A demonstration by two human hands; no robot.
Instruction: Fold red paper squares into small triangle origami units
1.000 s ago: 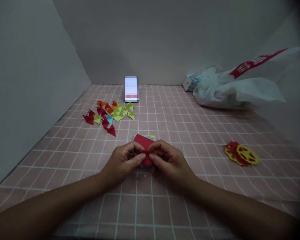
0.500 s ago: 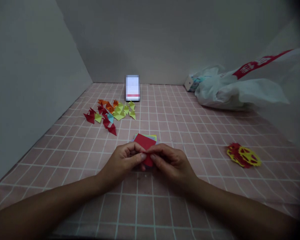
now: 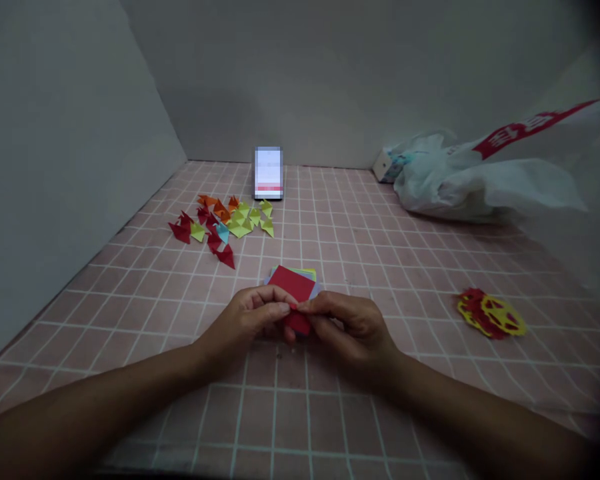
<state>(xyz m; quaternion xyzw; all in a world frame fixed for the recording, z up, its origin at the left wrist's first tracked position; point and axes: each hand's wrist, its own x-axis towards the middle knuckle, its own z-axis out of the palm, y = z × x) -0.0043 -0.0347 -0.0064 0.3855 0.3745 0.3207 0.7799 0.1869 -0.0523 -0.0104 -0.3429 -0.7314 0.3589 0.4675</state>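
My left hand (image 3: 255, 312) is closed, thumb and index finger pinching a small piece of red paper (image 3: 294, 307). From the other side my right hand (image 3: 353, 327) grips the same piece between thumb and forefinger, so the fingertips of both hands almost meet. Its folded shape is mostly covered by the fingers. Right beneath and behind the hands lies a stack of square paper sheets (image 3: 294, 281), a red one on top, with yellow and bluish edges showing under it.
Several folded paper cranes (image 3: 225, 230) in red, orange, yellow and blue sit at the left back. Behind them a phone (image 3: 269, 173) stands upright. Red and yellow cut-out shapes (image 3: 500, 315) lie at the right, and a white plastic bag (image 3: 460, 183) rests against a small box (image 3: 384, 165).
My right hand has shifted slightly to the right, and its fingertips have changed their hold on the red paper. The whole view has moved a little.
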